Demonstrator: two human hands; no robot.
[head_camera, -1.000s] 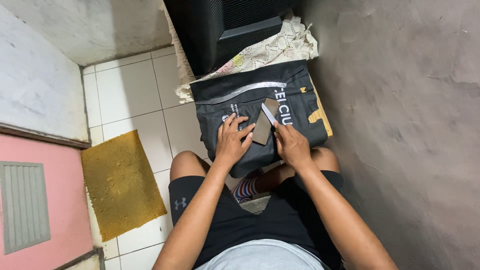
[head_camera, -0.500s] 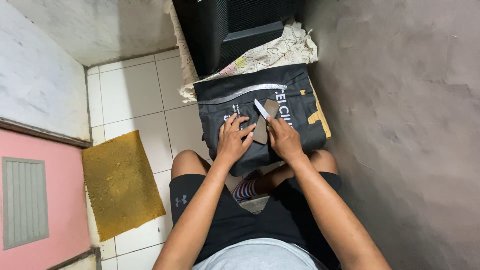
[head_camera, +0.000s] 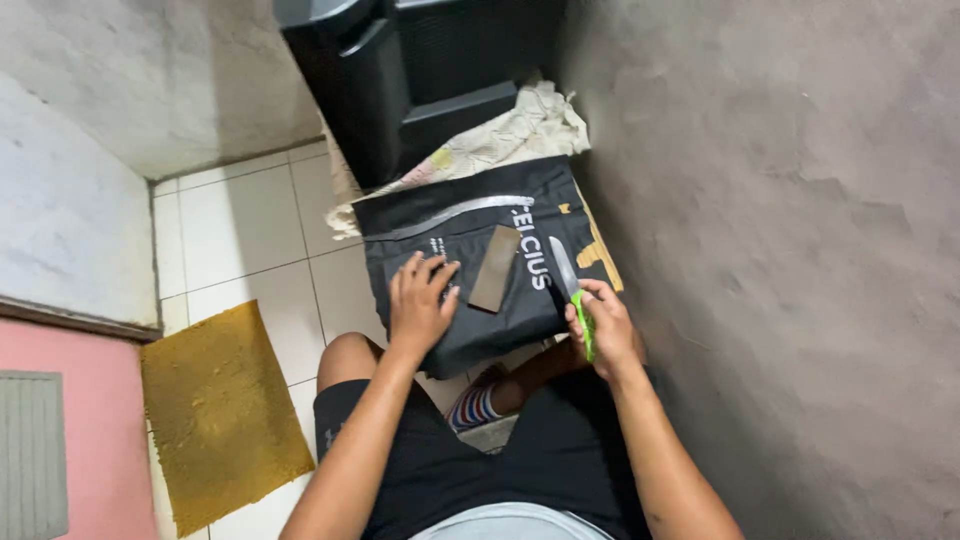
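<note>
Nearest the camera, the person sits with knees apart in black shorts (head_camera: 400, 470), and a striped sock (head_camera: 472, 408) shows between the legs. Just beyond, the left hand (head_camera: 420, 305) lies flat with fingers spread on a black fabric bag with white lettering (head_camera: 460, 330), pressing it down; its grip holds nothing. The right hand (head_camera: 605, 330) is closed around the bright green handle of a small knife with a grey steel blade (head_camera: 572, 290), and the blade points away from the body, lifted clear of the stone and off to its right.

Between the two hands, on the black bag, lies a flat grey-brown rectangular sharpening stone (head_camera: 494, 268), set at a slight slant, touched by neither hand. The blade is near it but apart from it.

As a judgement, the work looks like sharpening in progress: stone laid out on its padded rest, knife in hand, but no stroke under way at this moment. Whether the edge is finished cannot be told; the blade is too small to read.

Farther off, a crumpled pale patterned cloth (head_camera: 510, 135) lies under the bag's far edge, against a black plastic cabinet-like unit (head_camera: 420, 70). To the left, a mustard-yellow floor mat (head_camera: 215, 410) lies on white floor tiles (head_camera: 240, 230), and a rough grey concrete wall (head_camera: 780, 250) runs along the right.
</note>
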